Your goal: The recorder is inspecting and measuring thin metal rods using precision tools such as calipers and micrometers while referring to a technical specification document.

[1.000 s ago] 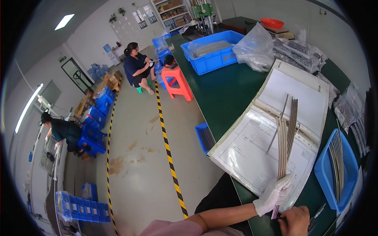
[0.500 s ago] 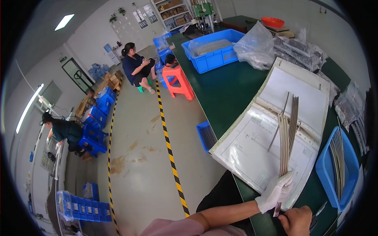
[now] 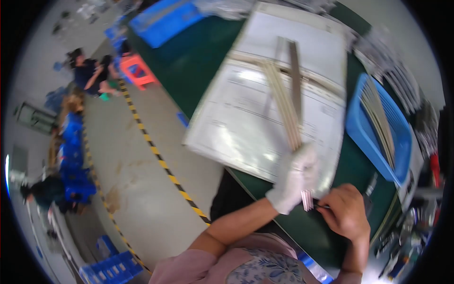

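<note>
My left hand (image 3: 295, 177), in a white glove, is closed around a bundle of thin metal rods (image 3: 283, 102). Their long ends fan out above an open binder (image 3: 236, 128) with drawing sheets in clear sleeves, and their short ends stick out below the glove. Close beside those lower ends is my bare right hand (image 3: 347, 210), its thumb and fingers pinched on a small dark thing (image 3: 323, 206) too small to name. More rods (image 3: 377, 120) lie in a light blue plastic basket (image 3: 404, 177) to the right.
The binder lies on a green table (image 3: 182, 66). A blue bin (image 3: 165, 21) stands at its far end, and bagged parts (image 3: 402, 80) lie beyond the basket. Assorted tools (image 3: 402, 241) are at the right. A red stool (image 3: 137, 71) and two people are across the floor.
The head view has swung, so the table sits further left and more of my right arm shows. My right hand's fingertips now pinch a dark thing at the rods' lower ends; my left keeps its grip.
</note>
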A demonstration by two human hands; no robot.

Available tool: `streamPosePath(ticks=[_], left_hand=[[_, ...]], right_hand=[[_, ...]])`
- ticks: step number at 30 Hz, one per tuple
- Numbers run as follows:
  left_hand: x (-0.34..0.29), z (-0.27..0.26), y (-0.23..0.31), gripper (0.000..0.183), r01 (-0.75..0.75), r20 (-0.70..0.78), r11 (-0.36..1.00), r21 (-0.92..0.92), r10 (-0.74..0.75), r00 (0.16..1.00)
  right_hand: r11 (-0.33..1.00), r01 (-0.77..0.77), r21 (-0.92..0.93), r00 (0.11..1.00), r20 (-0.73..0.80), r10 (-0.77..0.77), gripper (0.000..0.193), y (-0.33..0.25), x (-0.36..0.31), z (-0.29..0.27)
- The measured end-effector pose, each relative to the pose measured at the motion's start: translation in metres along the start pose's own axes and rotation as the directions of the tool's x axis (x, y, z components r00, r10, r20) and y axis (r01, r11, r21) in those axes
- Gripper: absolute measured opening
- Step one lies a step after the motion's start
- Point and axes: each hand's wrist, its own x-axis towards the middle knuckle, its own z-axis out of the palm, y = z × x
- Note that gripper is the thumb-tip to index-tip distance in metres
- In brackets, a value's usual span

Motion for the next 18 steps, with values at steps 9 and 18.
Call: streamPosePath(ticks=[9, 18], left_hand=[[-0.001, 0.005, 0.008, 0.041, -0.095, 0.136, 0.995, 0.006, 0.093, 0.986], [-0.001, 0.004, 0.008, 0.039, -0.122, 0.121, 0.992, 0.011, 0.120, 0.985]], right_hand=[[0.994, -0.081, -0.077, 0.996, 0.040, 0.084, 0.018, 0.006, -0.013, -0.002], [0.999, -0.049, 0.016, 0.986, -0.160, 0.051, 0.013, 0.008, -0.013, 0.006]])
